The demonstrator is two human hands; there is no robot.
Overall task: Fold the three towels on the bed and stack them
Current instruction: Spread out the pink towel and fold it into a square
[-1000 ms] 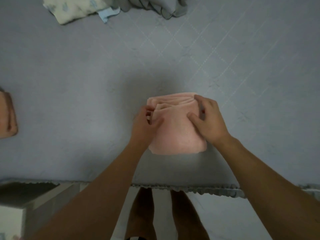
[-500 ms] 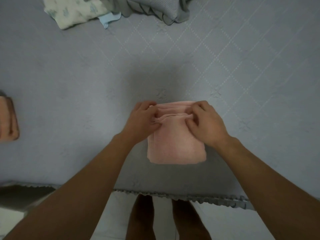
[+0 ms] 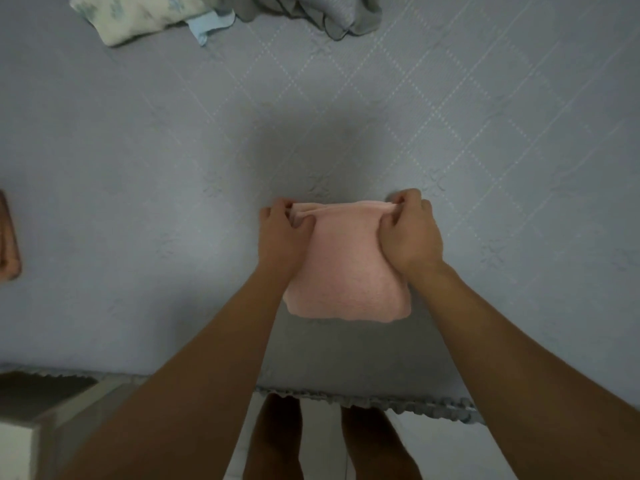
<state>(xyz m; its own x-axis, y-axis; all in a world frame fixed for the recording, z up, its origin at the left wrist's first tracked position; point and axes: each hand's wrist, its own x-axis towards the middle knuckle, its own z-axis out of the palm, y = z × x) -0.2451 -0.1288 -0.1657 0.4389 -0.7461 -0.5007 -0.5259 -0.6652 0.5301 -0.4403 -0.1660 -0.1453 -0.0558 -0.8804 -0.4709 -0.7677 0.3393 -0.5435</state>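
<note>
While folded pink terry towel (image 3: 346, 268) lies on grey quilted bed (image 3: 138, 168) near its front edge, left hand (image 3: 282, 233) and right hand (image 3: 410, 233) each pinch a far corner.

Pale pink terry towel (image 3: 346, 268), folded into a thick near-square bundle, lies flat on the grey quilted bed (image 3: 138, 168), near the bed's frilled front edge. Its layered folds face away from that edge. A second folded pink-orange towel (image 3: 8, 237) lies far left of the first, cut off by the frame.
</note>
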